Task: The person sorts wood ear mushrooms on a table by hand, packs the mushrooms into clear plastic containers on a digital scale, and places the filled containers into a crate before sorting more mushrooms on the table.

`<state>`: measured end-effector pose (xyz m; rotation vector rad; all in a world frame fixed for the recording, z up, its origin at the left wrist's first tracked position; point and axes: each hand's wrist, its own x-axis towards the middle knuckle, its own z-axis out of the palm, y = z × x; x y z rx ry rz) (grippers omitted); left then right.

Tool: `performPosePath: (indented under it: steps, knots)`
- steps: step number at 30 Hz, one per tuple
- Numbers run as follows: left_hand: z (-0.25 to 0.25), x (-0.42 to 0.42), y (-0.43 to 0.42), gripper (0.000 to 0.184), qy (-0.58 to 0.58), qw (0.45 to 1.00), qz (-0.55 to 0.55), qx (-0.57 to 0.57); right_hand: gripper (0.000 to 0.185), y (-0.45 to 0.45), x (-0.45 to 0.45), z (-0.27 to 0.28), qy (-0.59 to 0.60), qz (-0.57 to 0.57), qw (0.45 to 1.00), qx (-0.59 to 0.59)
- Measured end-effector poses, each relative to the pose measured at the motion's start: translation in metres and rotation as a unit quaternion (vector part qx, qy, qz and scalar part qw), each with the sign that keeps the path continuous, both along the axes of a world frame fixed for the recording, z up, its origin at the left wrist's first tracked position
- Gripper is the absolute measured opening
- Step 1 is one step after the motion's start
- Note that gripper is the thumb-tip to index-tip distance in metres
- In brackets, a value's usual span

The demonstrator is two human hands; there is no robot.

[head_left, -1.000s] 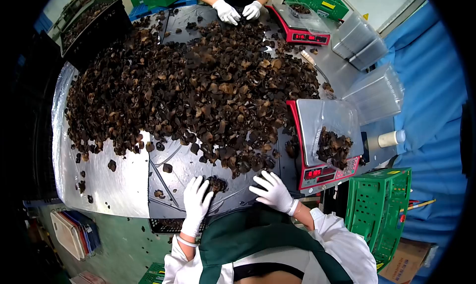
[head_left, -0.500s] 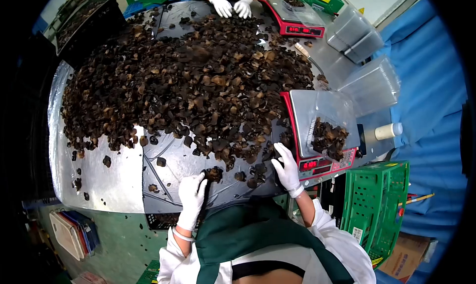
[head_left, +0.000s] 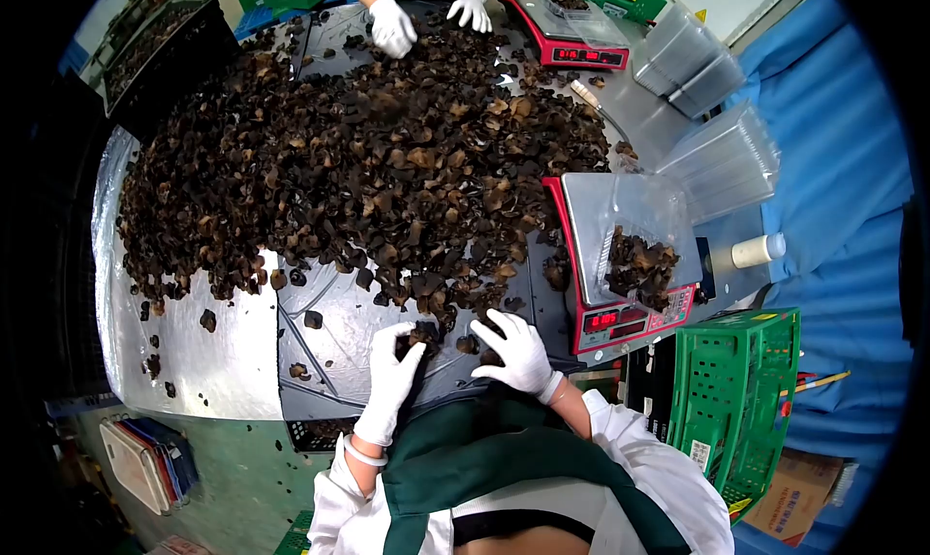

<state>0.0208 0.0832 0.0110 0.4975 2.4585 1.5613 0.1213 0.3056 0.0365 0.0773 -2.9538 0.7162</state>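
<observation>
Brown-black clump (head_left: pixel 423 334) at L grip (head_left: pixel 390 376), can't tell if held; R grip (head_left: pixel 524 356) spread, dark pcs (head_left: pixel 468 344) just beside.

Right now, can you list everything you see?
Table: one, grey, middle
Dark pieces: too many to count, brown-black, mostly piled on the table
Scales: two, red and silver, table's right side
Tubs: several, clear, on scales and stacked at right
Tool: one, white-handled, between the scales
Cylinder: one, white, beside the near scale
Crates: several, green or black, around the table
Curtain: one, blue, right
Cardboard box: one, brown, lower right
Flat trays: several, mixed colours, lower left
Co-worker's hands: two, white-gloved, far side
Apron: one, green, bottom
Left hand: one, white-gloved, by dark pieces
Right hand: one, white-gloved, table's near edge
</observation>
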Motion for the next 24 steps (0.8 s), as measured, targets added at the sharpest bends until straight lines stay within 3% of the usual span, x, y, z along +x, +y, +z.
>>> performPosePath:
  steps: [1,3,4,5,7,8,11,15,16,17,18,19,20,22,24]
  knots:
    - [0.006,-0.004,-0.001,0.027,-0.208,0.969,0.008,0.132,0.073,-0.005,-0.003,0.001,0.006,0.019,0.999,0.028]
    - [0.008,-0.013,-0.004,0.027,-0.371,0.869,-0.010,0.328,0.072,-0.013,-0.006,-0.009,-0.015,0.038,0.997,0.066]
    - [0.002,-0.015,-0.006,0.032,-0.400,0.828,-0.024,0.393,0.067,-0.013,-0.007,-0.015,0.002,0.049,0.995,0.088]
    - [0.001,-0.016,-0.009,0.032,-0.397,0.829,-0.022,0.392,0.061,-0.013,-0.009,-0.022,0.019,0.060,0.992,0.109]
    - [0.004,-0.019,-0.011,0.038,-0.482,0.736,-0.050,0.472,0.048,-0.006,-0.014,-0.024,0.028,0.061,0.994,0.090]
    - [0.002,-0.020,-0.011,0.045,-0.488,0.721,-0.062,0.488,0.040,-0.003,-0.017,-0.025,0.065,0.060,0.992,0.093]
    - [0.001,-0.020,-0.011,0.049,-0.498,0.699,-0.052,0.510,0.036,0.005,-0.019,-0.028,0.061,0.071,0.995,0.047]
    - [0.002,-0.019,-0.011,0.049,-0.498,0.681,-0.050,0.535,0.029,0.004,-0.027,-0.023,0.069,0.004,0.994,-0.086]
    - [0.002,-0.019,-0.012,0.049,-0.497,0.680,-0.049,0.537,0.028,0.003,-0.030,-0.022,0.056,-0.024,0.979,-0.196]
    - [0.001,-0.019,-0.013,0.052,-0.496,0.691,-0.034,0.525,0.027,0.001,-0.031,-0.020,0.042,-0.054,0.951,-0.303]
    - [0.005,-0.019,-0.011,0.054,-0.495,0.702,-0.020,0.512,0.027,-0.004,-0.031,-0.014,-0.111,-0.138,0.823,-0.539]
    - [0.011,-0.019,-0.010,0.054,-0.498,0.699,-0.023,0.512,0.032,-0.001,-0.033,-0.001,-0.198,-0.192,0.719,-0.638]
    - [0.018,-0.018,-0.010,0.058,-0.490,0.721,-0.018,0.490,0.035,0.002,-0.035,0.002,-0.202,-0.168,0.630,-0.731]
    - [0.024,-0.019,-0.010,0.069,-0.490,0.747,-0.011,0.450,0.043,0.003,-0.037,-0.008,-0.212,-0.149,0.460,-0.849]
    - [0.028,-0.019,-0.007,0.070,-0.484,0.753,-0.023,0.444,0.044,0.003,-0.041,-0.013,-0.216,-0.123,0.367,-0.896]
